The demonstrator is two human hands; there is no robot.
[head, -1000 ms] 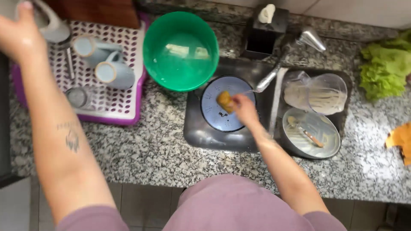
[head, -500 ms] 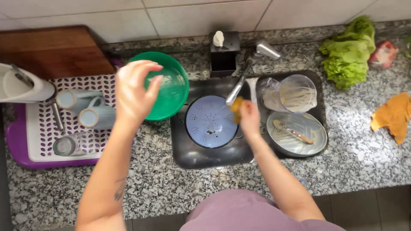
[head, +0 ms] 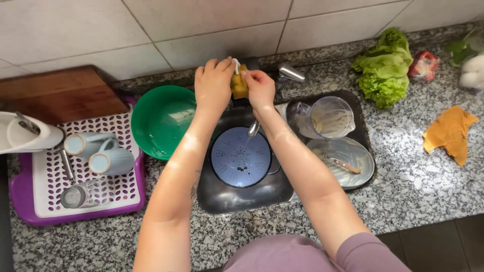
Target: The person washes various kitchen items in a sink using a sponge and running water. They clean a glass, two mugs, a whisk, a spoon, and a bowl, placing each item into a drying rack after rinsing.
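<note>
Speckled grey granite counter [head: 312, 221] framed a dark steel sink [head: 242, 196] holding a round blue perforated strainer [head: 241, 157]. Above it, left hand [head: 214, 85] and right hand [head: 259, 88] met — fingers pinched around a small yellow sponge [head: 239, 86].

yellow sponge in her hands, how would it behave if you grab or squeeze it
The yellow sponge, pinched between the left hand and right hand, probably squashes easily. It is likely light. Held over the sink, it may be wet and slippery.
</note>
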